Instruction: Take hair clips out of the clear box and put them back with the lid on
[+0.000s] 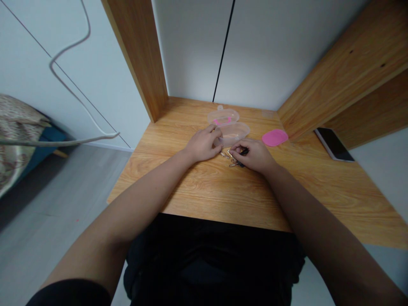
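My left hand [204, 143] rests at the near left side of a clear plastic case [234, 132], its fingers bent and touching the case's edge. The case lies open, its lid [223, 115] with pink parts behind it. My right hand [251, 154] is just right of the small metal pieces [232, 162], thumb and fingers pinched together on a small shiny piece [229, 151]. A black item [244, 151] shows between the right fingers, partly hidden. More small metal pieces [224, 154] lie on the wood between both hands.
A pink oval piece [274, 137] lies right of the case on the wooden table [204, 187]. A phone [334, 144] lies farther right. Wooden panels rise at both back corners, with a white wall behind. A pale cable [68, 87] hangs at the left.
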The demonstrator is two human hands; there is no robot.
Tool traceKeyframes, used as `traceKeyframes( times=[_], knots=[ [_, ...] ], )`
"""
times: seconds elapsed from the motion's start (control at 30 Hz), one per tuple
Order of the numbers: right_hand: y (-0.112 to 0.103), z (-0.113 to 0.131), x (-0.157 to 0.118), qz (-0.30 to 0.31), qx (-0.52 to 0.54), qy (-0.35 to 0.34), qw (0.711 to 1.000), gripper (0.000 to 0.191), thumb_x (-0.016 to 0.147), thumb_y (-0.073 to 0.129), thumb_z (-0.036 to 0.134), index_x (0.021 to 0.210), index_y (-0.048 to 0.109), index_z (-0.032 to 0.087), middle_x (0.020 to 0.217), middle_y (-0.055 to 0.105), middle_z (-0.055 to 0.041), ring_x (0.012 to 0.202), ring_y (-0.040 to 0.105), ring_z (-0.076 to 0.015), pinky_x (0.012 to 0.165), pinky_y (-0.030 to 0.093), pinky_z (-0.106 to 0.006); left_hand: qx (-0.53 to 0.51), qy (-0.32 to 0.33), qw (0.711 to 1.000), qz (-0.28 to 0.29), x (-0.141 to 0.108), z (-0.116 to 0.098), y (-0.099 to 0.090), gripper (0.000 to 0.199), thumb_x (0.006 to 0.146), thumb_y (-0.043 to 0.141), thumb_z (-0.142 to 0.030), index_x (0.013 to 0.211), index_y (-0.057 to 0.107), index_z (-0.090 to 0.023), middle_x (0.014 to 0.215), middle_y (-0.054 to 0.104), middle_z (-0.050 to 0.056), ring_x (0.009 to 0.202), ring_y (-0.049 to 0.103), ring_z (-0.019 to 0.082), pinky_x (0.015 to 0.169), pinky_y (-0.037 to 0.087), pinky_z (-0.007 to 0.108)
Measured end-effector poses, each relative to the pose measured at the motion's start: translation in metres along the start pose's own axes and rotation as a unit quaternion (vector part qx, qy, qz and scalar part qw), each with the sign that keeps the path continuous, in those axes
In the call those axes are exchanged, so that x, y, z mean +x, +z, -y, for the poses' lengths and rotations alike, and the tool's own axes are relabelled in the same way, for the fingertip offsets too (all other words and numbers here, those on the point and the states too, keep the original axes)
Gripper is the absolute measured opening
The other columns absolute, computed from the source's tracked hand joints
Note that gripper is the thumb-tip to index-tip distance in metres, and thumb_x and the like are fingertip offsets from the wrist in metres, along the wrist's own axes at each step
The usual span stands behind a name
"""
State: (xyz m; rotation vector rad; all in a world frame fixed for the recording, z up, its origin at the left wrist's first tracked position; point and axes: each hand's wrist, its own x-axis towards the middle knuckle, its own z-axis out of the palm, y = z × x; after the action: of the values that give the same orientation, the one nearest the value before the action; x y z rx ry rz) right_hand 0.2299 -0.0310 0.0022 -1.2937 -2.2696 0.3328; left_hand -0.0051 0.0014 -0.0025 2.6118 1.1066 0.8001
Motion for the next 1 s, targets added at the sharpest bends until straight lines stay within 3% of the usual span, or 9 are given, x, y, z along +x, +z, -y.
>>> traceKeyframes(
  times=[0.63, 1.0],
  knots=[
    [0.0011, -0.0003, -0.0018, -0.018, 0.007, 0.014, 1.0, 0.017, 0.086, 0.065, 0.034, 0.088, 0.075, 0.02, 0.077, 0.074, -0.0042, 0.065, 0.066, -0.0181, 0.066, 0.05, -0.031, 0.005, 0.004, 1.0, -0.005, -0.001, 0.001, 0.0011, 0.023, 0.087, 0.056, -0.035, 0.105, 0.06, -0.02, 0.116, 0.06, 0.012, 0.104, 0.064, 0.029, 0.091, 0.055, 0.044],
    [0.0014, 0.0, -0.0019, 0.009, 0.011, 0.026, 1.0, 0.021, 0.087, 0.064, 0.037, 0.088, 0.076, 0.019, 0.077, 0.075, -0.0047, 0.064, 0.065, -0.0178, 0.064, 0.048, -0.03, -0.005, -0.007, 1.0, 0.002, -0.0009, 0.0001, -0.0006, 0.023, 0.085, 0.058, -0.033, 0.104, 0.06, -0.02, 0.116, 0.061, 0.012, 0.104, 0.064, 0.029, 0.091, 0.055, 0.044]
  ],
)
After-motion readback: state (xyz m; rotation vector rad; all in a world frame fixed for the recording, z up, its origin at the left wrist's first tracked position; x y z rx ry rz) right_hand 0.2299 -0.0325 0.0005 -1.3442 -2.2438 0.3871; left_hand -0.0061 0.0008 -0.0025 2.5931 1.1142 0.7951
